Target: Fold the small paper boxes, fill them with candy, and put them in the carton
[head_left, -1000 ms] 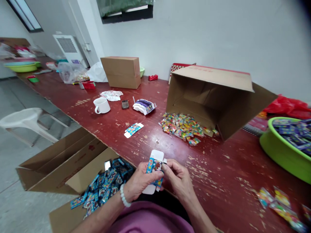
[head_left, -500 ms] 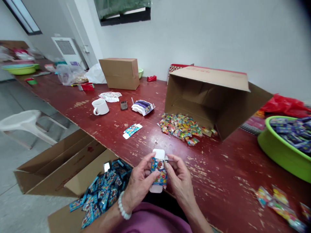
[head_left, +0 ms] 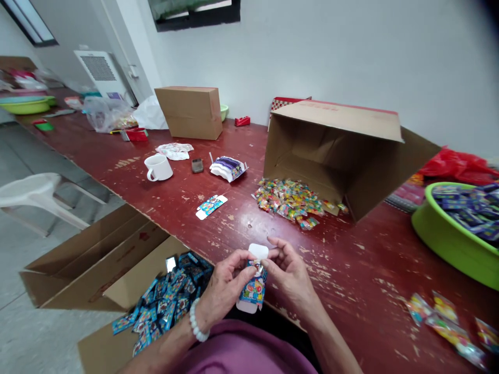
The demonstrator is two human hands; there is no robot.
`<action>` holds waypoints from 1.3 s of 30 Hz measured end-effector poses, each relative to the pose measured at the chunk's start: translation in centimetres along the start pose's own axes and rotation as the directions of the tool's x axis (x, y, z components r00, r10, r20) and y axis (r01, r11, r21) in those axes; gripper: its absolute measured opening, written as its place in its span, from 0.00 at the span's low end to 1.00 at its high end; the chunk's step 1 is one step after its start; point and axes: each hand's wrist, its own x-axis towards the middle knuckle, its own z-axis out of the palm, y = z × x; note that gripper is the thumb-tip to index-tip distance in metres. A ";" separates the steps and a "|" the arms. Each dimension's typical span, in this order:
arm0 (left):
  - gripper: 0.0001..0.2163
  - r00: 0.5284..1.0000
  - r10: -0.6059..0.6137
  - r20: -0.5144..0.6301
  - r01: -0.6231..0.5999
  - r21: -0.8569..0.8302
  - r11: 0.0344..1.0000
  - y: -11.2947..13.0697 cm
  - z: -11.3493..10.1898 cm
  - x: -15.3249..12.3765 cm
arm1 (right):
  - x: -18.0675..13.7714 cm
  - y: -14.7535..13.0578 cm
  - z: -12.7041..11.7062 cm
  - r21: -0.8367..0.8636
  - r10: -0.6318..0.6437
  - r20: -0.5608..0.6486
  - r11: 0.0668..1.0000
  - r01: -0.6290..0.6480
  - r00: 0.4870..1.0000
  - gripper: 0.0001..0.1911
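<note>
Between my hands, over the table's near edge, is a small blue printed carton [head_left: 254,292] with white flaps at its top and bottom ends. My left hand [head_left: 230,278], with a beaded bracelet on the wrist, grips its left side, thumb across the front. The thumb and a finger of my right hand [head_left: 290,272] pinch the upper right edge near the top flap. A flat blue carton [head_left: 211,206] lies ahead on the red table [head_left: 230,234]. Beyond my hands, small candy packets [head_left: 286,200] spill from a tipped cardboard box [head_left: 331,156].
Filled blue packs [head_left: 167,296] lie in an open box [head_left: 128,265] low on the left. A green basin [head_left: 448,249] of purple packs stands right, with loose candy packets [head_left: 448,322] nearer. A white mug [head_left: 158,167], phone [head_left: 197,165] and purple-white pack stack [head_left: 228,168] sit further back.
The carton has tilted, its lower end swinging slightly left. My left fingers have moved up toward its top opening, and my right index finger has lifted and spread.
</note>
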 end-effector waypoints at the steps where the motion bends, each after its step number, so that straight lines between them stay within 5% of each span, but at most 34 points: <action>1: 0.11 1.000 0.012 0.000 -0.012 0.005 1.000 0.1 0.0 -0.1 | 0.0 -0.1 0.0 -0.015 0.010 0.023 1.000 -0.010 1.000 0.19; 8: 0.24 0.999 -0.007 -0.045 -0.002 -0.192 0.981 0.0 0.2 -0.1 | -0.4 0.1 -0.9 -0.130 -0.026 0.073 0.991 0.035 0.997 0.12; 14: 0.22 0.935 -0.254 0.247 0.345 -0.470 0.812 -0.8 0.7 0.1 | -0.7 0.1 -0.9 -0.304 -0.195 0.170 0.922 0.240 0.966 0.07; 17: 0.23 0.940 -0.290 0.179 0.340 -0.432 0.835 -1.0 0.8 0.0 | -0.7 -0.5 -0.9 -0.406 -0.229 0.287 0.851 0.335 0.930 0.10; 20: 0.22 0.962 -0.257 0.095 0.274 -0.321 0.906 -0.7 0.9 -0.1 | -0.7 -1.0 -1.1 -0.420 -0.187 0.255 0.862 0.283 0.949 0.15; 27: 0.25 0.983 -0.171 0.071 0.182 -0.192 0.964 -0.3 1.4 -0.1 | -0.4 -1.2 -1.2 -0.527 -0.223 0.295 0.773 0.353 0.929 0.06; 36: 0.32 0.973 -0.168 0.158 0.186 -0.109 0.976 -0.6 1.0 0.5 | -0.3 -0.9 -0.7 -0.293 0.078 0.211 0.956 -0.013 0.974 0.13; 39: 0.32 0.975 -0.173 0.141 0.188 -0.098 0.977 -0.6 0.9 0.6 | -0.2 -0.8 -0.7 -0.333 -0.039 0.188 0.938 0.101 0.981 0.11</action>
